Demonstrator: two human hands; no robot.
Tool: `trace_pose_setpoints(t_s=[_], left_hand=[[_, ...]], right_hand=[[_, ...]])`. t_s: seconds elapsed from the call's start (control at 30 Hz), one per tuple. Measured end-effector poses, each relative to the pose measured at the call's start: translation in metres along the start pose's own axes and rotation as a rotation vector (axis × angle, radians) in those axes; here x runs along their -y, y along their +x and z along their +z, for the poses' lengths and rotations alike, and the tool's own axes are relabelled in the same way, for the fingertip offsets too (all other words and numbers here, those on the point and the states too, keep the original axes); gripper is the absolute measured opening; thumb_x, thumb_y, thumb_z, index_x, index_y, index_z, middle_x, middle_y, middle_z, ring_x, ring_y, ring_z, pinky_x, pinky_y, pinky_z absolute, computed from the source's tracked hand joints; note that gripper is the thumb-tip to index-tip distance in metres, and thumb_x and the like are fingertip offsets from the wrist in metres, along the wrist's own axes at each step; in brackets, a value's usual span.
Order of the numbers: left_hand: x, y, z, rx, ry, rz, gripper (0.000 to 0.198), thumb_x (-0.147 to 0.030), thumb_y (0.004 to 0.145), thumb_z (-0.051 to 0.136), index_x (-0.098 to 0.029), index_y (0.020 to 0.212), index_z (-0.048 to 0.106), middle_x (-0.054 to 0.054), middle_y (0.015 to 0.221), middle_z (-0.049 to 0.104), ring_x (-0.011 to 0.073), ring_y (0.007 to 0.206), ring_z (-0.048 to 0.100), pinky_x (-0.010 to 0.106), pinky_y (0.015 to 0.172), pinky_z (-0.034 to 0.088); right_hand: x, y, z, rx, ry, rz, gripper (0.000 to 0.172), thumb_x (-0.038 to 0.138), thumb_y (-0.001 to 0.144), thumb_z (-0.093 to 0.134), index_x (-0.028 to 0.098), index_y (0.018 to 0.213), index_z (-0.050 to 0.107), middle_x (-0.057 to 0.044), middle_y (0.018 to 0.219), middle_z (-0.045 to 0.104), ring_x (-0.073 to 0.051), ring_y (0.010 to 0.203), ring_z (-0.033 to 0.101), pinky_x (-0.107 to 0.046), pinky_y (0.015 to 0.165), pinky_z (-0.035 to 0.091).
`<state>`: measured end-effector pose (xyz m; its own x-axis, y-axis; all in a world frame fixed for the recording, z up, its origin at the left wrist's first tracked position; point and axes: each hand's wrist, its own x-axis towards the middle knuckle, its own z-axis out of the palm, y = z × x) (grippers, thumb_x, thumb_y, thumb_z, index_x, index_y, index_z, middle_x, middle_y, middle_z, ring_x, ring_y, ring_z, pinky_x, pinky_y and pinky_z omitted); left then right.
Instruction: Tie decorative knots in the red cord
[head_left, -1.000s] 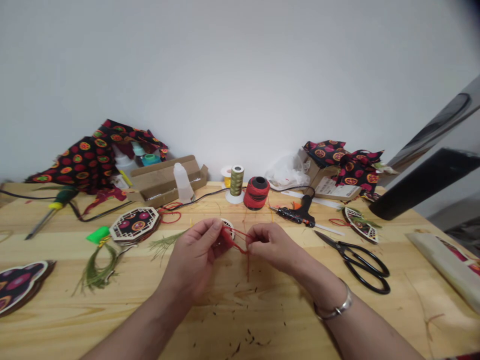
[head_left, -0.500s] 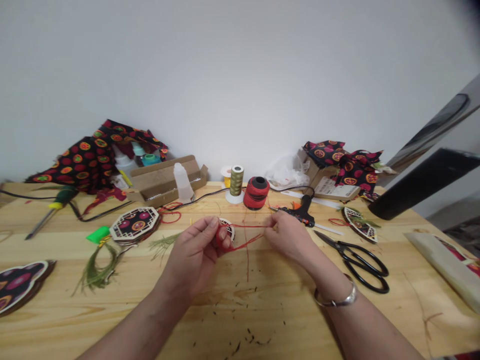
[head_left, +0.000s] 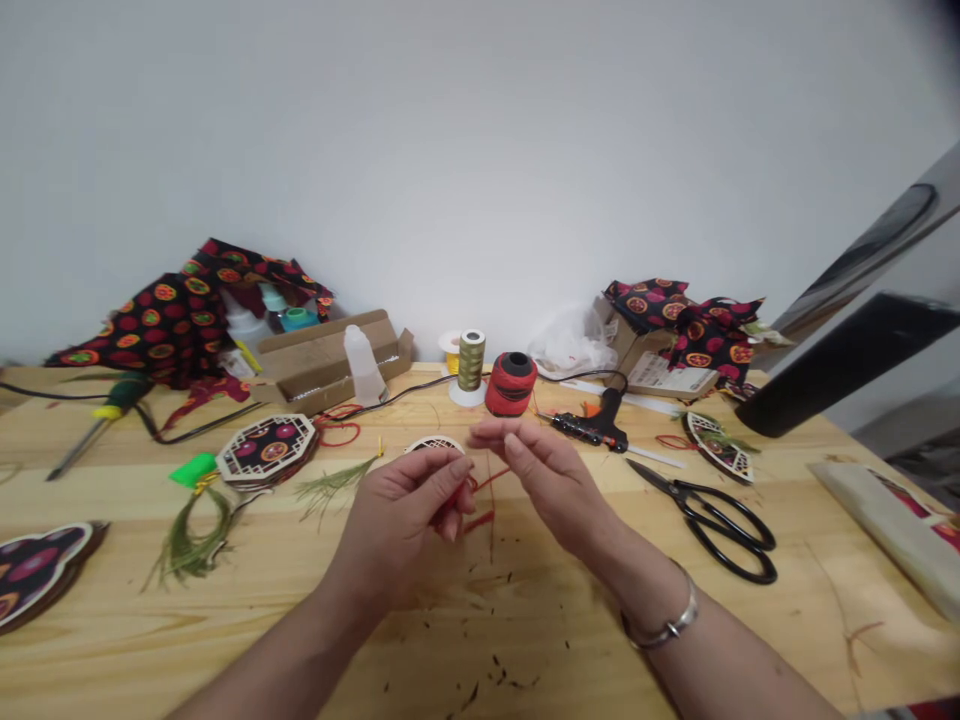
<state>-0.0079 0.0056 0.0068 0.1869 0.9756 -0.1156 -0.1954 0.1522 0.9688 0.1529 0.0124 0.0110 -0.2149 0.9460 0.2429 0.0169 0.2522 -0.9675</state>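
Observation:
My left hand (head_left: 409, 520) pinches a thin red cord (head_left: 478, 522) between thumb and fingertips, just above the table. Close beside it, my right hand (head_left: 551, 485) has its fingers stretched out towards the left fingertips, the thumb apart from them. One strand of the cord runs up to the right hand's thumb; its end there is hidden. Behind the hands lies a lattice-edged wooden ornament (head_left: 435, 443), mostly covered. A red cord spool (head_left: 511, 388) stands beyond, beside an olive thread spool (head_left: 472, 362).
On the right are black-handled scissors (head_left: 720, 520), a glue gun (head_left: 596, 425) and a leaning black cylinder (head_left: 840, 365). An octagonal ornament (head_left: 268, 448), a green tassel (head_left: 191, 535) and a screwdriver (head_left: 94, 430) lie left. A squeeze bottle (head_left: 364, 368) stands by an open cardboard box (head_left: 330, 360).
My right hand has moved left to the left hand, and its fingers have straightened out of a pinch. The cord stretched between the hands has become slack and bunched.

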Motion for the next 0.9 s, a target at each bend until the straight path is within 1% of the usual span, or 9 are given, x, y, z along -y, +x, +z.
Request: trace_pose_setpoints(t_s=[0.1, 0.17, 0.23, 0.3, 0.4, 0.5, 0.7, 0.83, 0.9], left_hand=[[-0.0018, -0.0017, 0.003, -0.014, 0.045, -0.007, 0.015, -0.029, 0.074, 0.065, -0.014, 0.076, 0.066, -0.001, 0.051, 0.061, 0.0047, 0.037, 0.046, 0.015, 0.038, 0.034], [-0.0033, -0.0026, 0.0044, -0.016, 0.047, -0.01, 0.016, -0.03, 0.074, 0.065, -0.014, 0.077, 0.067, 0.0, 0.049, 0.062, 0.0052, 0.036, 0.046, 0.016, 0.037, 0.035], [-0.0045, -0.0033, 0.005, -0.016, 0.038, -0.01, 0.017, -0.03, 0.074, 0.064, -0.014, 0.077, 0.068, 0.0, 0.049, 0.062, 0.0055, 0.035, 0.047, 0.016, 0.037, 0.035], [-0.005, -0.0039, 0.005, -0.021, 0.027, -0.011, 0.016, -0.03, 0.074, 0.064, -0.014, 0.075, 0.068, 0.0, 0.05, 0.062, 0.0057, 0.036, 0.047, 0.015, 0.037, 0.036], [-0.0048, -0.0042, 0.0049, -0.031, 0.001, -0.016, 0.016, -0.029, 0.072, 0.065, -0.014, 0.074, 0.068, 0.001, 0.051, 0.062, 0.0071, 0.038, 0.049, 0.016, 0.037, 0.039], [-0.0039, -0.0038, 0.0053, -0.032, -0.012, -0.022, 0.016, -0.03, 0.071, 0.066, -0.014, 0.074, 0.067, 0.002, 0.051, 0.063, 0.0081, 0.038, 0.05, 0.017, 0.037, 0.04], [-0.0011, -0.004, 0.0051, 0.002, 0.007, -0.015, 0.018, -0.031, 0.075, 0.062, -0.013, 0.077, 0.066, 0.004, 0.056, 0.065, 0.0073, 0.038, 0.05, 0.017, 0.039, 0.04], [-0.0018, -0.0042, 0.0041, -0.009, -0.042, -0.036, 0.024, -0.035, 0.079, 0.056, -0.014, 0.09, 0.063, 0.004, 0.059, 0.067, 0.0108, 0.043, 0.056, 0.021, 0.044, 0.043], [-0.0028, -0.0042, 0.004, -0.021, -0.069, -0.075, 0.026, -0.036, 0.08, 0.054, -0.014, 0.091, 0.063, 0.005, 0.062, 0.068, 0.0129, 0.047, 0.059, 0.022, 0.047, 0.044]], right_hand=[[0.0027, -0.0018, 0.0074, 0.139, 0.096, 0.035, 0.027, 0.035, 0.088, 0.043, 0.017, 0.1, 0.06, -0.004, 0.087, 0.063, -0.015, 0.083, 0.057, -0.031, 0.08, 0.044], [0.0047, -0.0012, 0.0084, 0.247, 0.121, 0.039, 0.03, 0.037, 0.088, 0.042, 0.015, 0.086, 0.062, -0.002, 0.073, 0.059, -0.013, 0.072, 0.055, -0.029, 0.073, 0.044], [0.0066, -0.0002, 0.0081, 0.299, 0.158, 0.073, 0.035, 0.038, 0.088, 0.041, 0.014, 0.072, 0.06, -0.001, 0.065, 0.055, -0.012, 0.064, 0.052, -0.027, 0.066, 0.043], [0.0077, 0.0005, 0.0076, 0.274, 0.172, 0.144, 0.033, 0.037, 0.086, 0.045, 0.013, 0.066, 0.059, -0.001, 0.062, 0.054, -0.011, 0.059, 0.049, -0.025, 0.06, 0.041], [0.0077, 0.0008, 0.0075, 0.217, 0.149, 0.255, 0.023, 0.031, 0.079, 0.055, 0.013, 0.066, 0.061, 0.001, 0.06, 0.054, -0.009, 0.055, 0.046, -0.023, 0.055, 0.037], [0.0053, 0.0002, 0.0074, 0.198, 0.158, 0.309, 0.018, 0.029, 0.074, 0.06, 0.014, 0.066, 0.062, 0.001, 0.061, 0.055, -0.008, 0.054, 0.044, -0.021, 0.052, 0.034], [0.0023, -0.0005, 0.0072, 0.14, 0.159, 0.346, 0.02, 0.032, 0.071, 0.063, 0.013, 0.065, 0.064, 0.003, 0.056, 0.055, -0.006, 0.049, 0.039, -0.02, 0.046, 0.027], [0.0043, 0.0008, 0.0068, 0.09, 0.184, 0.372, 0.02, 0.032, 0.07, 0.064, 0.013, 0.065, 0.064, 0.002, 0.056, 0.056, -0.005, 0.047, 0.039, -0.02, 0.045, 0.027], [0.0046, 0.0017, 0.0064, 0.056, 0.211, 0.383, 0.02, 0.032, 0.07, 0.064, 0.013, 0.065, 0.065, 0.002, 0.056, 0.057, -0.005, 0.046, 0.039, -0.02, 0.045, 0.027]])
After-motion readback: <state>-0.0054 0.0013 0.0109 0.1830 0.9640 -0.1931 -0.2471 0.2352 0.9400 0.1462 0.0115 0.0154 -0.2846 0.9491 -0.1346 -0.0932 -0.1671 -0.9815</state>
